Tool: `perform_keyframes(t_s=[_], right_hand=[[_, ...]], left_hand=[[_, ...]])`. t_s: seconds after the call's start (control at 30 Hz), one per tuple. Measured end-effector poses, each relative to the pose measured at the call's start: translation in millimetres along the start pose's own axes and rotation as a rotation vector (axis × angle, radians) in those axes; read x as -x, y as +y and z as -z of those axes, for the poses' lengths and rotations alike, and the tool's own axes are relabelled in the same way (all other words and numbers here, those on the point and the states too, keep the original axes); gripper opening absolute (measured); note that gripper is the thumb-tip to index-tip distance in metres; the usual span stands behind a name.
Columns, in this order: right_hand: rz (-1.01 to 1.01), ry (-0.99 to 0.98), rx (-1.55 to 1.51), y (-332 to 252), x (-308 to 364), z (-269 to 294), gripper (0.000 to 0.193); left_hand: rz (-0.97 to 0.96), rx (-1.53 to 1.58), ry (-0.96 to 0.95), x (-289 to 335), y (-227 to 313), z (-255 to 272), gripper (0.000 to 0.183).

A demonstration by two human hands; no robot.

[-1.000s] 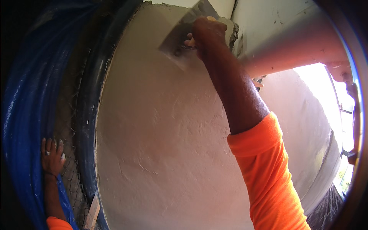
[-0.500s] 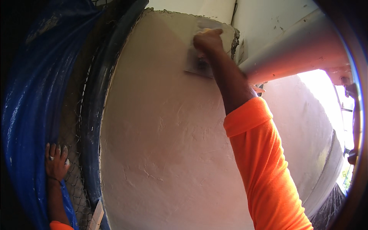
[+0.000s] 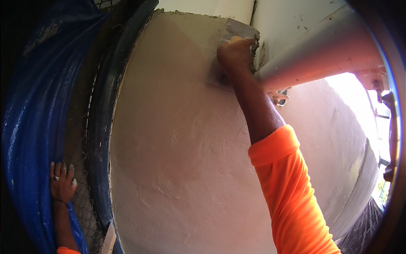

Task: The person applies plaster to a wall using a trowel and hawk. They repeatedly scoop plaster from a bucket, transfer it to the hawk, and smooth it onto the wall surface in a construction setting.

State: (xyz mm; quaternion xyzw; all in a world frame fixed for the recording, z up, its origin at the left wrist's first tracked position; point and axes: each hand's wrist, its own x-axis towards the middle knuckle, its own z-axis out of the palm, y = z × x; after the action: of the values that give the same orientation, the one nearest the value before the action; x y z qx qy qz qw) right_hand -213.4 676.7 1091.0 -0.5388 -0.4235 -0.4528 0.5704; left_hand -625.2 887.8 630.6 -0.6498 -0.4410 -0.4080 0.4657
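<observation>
My right hand (image 3: 235, 54) is closed round the handle of a flat plastering trowel (image 3: 241, 28). The metal blade lies against wet grey plaster (image 3: 182, 127) near the top right of the wall, by the plaster's ragged edge. Behind the hand and forearm, part of the blade is hidden. At the lower left, my left hand (image 3: 63, 183) rests with fingers stretched out on the blue tarp (image 3: 31, 139), beside wire mesh (image 3: 89, 211). A ring shows on one of its fingers, and pale smears mark the fingertips. The plaster surface carries shallow scratches and ridges.
A dark curved edge strip (image 3: 101, 122) bounds the plaster on the left, with a wooden piece (image 3: 109, 239) at its foot. To the right, a thick pale pipe (image 3: 321, 53) slants close past my right forearm, with a bolt (image 3: 377, 89) near its end. Dark plastic sheeting (image 3: 359, 228) hangs lower right.
My right hand and the trowel have shifted slightly right and down, the blade now sharper and nearer the plaster's right edge. My left hand stays on the tarp.
</observation>
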Motion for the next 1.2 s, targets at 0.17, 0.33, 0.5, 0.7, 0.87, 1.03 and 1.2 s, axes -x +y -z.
perform_keyframes(t_s=[0.17,0.33,0.5,0.7,0.87,1.03,1.2], right_hand=[[-0.134,-0.106,-0.140,4.5,-21.5,-2.6,0.064],[-0.025,-0.361,-0.151,-13.9,-29.3,-8.1,0.069],[0.191,-0.656,-0.083,-32.0,12.3,-38.3,0.071],[0.270,-0.390,0.066,-44.6,17.9,-39.5,0.078],[-0.046,-0.102,0.122,-42.7,-56.9,-20.2,0.071],[-0.139,-0.194,0.104,-32.5,-95.0,-22.8,0.072],[0.063,-0.452,-0.009,-58.4,-66.4,-38.2,0.083]], left_hand=[[-0.009,-0.022,0.037,-2.8,1.1,5.7,0.056],[0.007,-0.016,0.026,-3.6,2.5,7.0,0.057],[-0.021,-0.029,0.054,-3.8,0.8,4.6,0.060],[-0.024,-0.005,0.063,-2.0,-1.2,-0.2,0.065],[-0.032,-0.032,0.048,-1.8,-4.6,0.2,0.063],[-0.042,-0.016,0.078,-2.4,-5.3,0.6,0.062],[-0.041,-0.014,0.063,-1.6,-5.6,-0.3,0.061]])
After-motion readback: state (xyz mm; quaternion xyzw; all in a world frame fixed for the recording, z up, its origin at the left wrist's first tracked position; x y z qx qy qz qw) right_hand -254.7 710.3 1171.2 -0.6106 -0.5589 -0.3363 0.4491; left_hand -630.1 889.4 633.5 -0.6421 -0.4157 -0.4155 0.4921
